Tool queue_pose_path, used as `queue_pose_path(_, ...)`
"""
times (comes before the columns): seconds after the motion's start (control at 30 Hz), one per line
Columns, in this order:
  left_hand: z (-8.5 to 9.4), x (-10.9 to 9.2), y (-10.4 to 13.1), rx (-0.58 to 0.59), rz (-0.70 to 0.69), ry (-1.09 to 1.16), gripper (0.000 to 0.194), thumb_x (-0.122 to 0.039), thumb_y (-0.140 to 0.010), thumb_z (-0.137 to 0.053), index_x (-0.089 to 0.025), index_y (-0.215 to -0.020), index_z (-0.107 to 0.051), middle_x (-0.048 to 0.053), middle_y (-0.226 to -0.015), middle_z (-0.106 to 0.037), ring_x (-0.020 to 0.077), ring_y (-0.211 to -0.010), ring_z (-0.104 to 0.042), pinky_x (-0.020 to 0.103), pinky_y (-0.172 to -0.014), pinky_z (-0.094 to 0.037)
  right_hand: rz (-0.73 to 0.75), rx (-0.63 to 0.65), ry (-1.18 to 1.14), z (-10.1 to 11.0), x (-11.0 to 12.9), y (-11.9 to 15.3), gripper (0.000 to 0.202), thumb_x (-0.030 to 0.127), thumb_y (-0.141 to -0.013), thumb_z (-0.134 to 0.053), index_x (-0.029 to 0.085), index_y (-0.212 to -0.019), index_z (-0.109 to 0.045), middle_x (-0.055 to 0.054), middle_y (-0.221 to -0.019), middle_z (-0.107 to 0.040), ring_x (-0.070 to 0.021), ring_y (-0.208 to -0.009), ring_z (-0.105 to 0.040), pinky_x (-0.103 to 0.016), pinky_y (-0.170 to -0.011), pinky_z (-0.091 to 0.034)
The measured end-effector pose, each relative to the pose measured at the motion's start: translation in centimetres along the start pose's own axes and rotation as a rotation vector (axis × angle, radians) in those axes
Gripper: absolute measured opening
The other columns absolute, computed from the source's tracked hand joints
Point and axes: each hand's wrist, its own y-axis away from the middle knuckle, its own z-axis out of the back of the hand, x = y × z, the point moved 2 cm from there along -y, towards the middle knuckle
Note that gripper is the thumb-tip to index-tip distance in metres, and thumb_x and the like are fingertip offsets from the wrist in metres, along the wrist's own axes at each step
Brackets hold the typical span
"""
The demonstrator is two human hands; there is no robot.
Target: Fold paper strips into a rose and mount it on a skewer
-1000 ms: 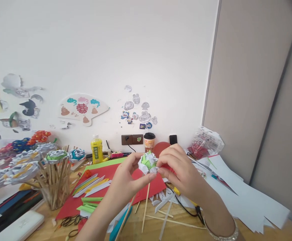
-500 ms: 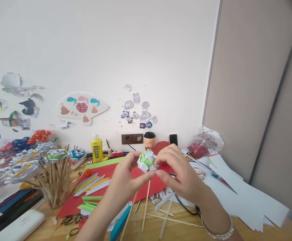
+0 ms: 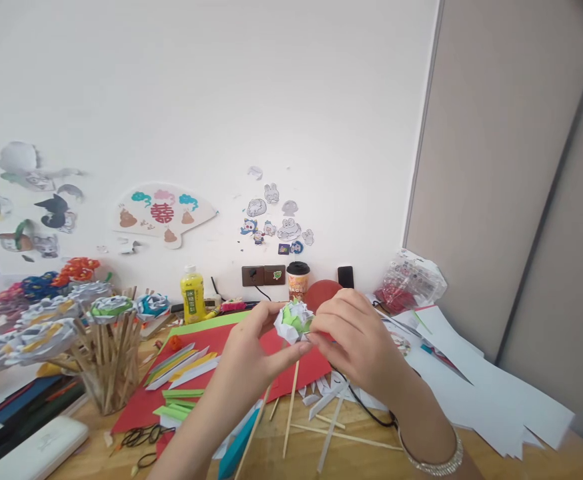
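Observation:
A white and light-green paper flower (image 3: 293, 319) is held up over the middle of the table. My left hand (image 3: 252, 350) grips it from the left, thumb below and fingers behind. At its lower right edge, the thumb and curled fingers of my right hand (image 3: 355, 340) pinch together on a petal. Below the flower runs a thin wooden stick (image 3: 290, 415); whether it joins the flower cannot be told. A second stick (image 3: 252, 437) slants down beside my left wrist. Folded white paper strips (image 3: 326, 400) lie beneath my hands.
Red paper (image 3: 141, 393) carries folded coloured strips (image 3: 184, 367) on the left. A container of sticks (image 3: 111, 373) with paper flowers stands beyond. At the back are a yellow bottle (image 3: 193, 297) and a lidded cup (image 3: 298, 280). White sheets (image 3: 501, 380) spread on the right.
My right hand's fingers have curled in and closed against the flower's lower right edge. The flower has turned slightly, while my left hand keeps its hold.

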Motion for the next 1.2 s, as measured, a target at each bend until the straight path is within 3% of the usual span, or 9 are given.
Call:
queue_pose_path(0.2,0.1,0.0,0.0,-0.051,0.007,0.027,0.027,-0.031,-0.068,-0.071,-0.021,-0.088,-0.057,0.001,-0.086,-0.065,0.0183,-0.082,-0.061,0.029,-0.075,-0.049,-0.099,0.006,-0.176,0.3,-0.8,0.2,0.011,0.021,-0.09,-0.048,0.019,-0.084,-0.058,-0.002,-0.078,-0.061,-0.0169,-0.079,-0.051,-0.031,-0.074,-0.041)
queue_pose_path(0.37,0.0,-0.2,0.0,-0.062,0.023,0.029,0.026,-0.031,-0.069,-0.07,-0.021,-0.089,-0.057,0.001,-0.087,-0.065,0.0182,-0.083,-0.061,0.029,-0.076,-0.049,-0.074,-0.028,-0.085,0.0,-0.5,0.0,0.012,0.02,-0.089,-0.049,0.018,-0.08,-0.057,-0.002,-0.076,-0.061,-0.0167,-0.075,-0.05,-0.032,-0.071,-0.041)
queue_pose_path(0.53,0.1,-0.3,-0.1,-0.106,0.06,0.099,0.028,-0.032,-0.069,-0.069,-0.02,-0.089,-0.055,0.002,-0.087,-0.065,0.0179,-0.083,-0.061,0.029,-0.076,-0.049,-0.048,-0.161,0.01,-0.6,0.1,-0.1,0.014,0.016,-0.089,-0.047,0.019,-0.08,-0.057,-0.003,-0.072,-0.06,-0.017,-0.07,-0.049,-0.032,-0.067,-0.041)
queue_pose_path(0.73,0.3,-0.5,0.0,-0.112,0.082,0.146,0.027,-0.031,-0.069,-0.068,-0.02,-0.089,-0.055,0.001,-0.085,-0.064,0.0162,-0.081,-0.06,0.028,-0.074,-0.049,-0.117,-0.155,-0.11,-0.9,-0.3,0.2,0.01,0.021,-0.089,-0.05,0.019,-0.09,-0.06,-0.003,-0.078,-0.063,-0.0182,-0.076,-0.051,-0.034,-0.07,-0.043)
queue_pose_path(1.07,0.0,-0.7,0.0,-0.133,0.084,0.159,0.025,-0.03,-0.07,-0.067,-0.019,-0.089,-0.054,0.001,-0.084,-0.063,0.0154,-0.079,-0.06,0.027,-0.072,-0.049,-0.016,-0.241,0.095,-1.0,0.3,0.1,0.008,0.01,-0.085,-0.053,0.016,-0.083,-0.059,-0.004,-0.072,-0.062,-0.0172,-0.069,-0.049,-0.032,-0.067,-0.04)
queue_pose_path(1.2,0.2,-0.6,-0.1,-0.135,0.091,0.131,0.027,-0.033,-0.07,-0.067,-0.019,-0.089,-0.055,0.002,-0.085,-0.063,0.0167,-0.08,-0.061,0.029,-0.072,-0.05,-0.036,-0.2,0.006,-1.0,0.1,0.2,0.009,0.014,-0.087,-0.051,0.016,-0.087,-0.059,-0.004,-0.075,-0.063,-0.0169,-0.071,-0.05,-0.033,-0.069,-0.041)
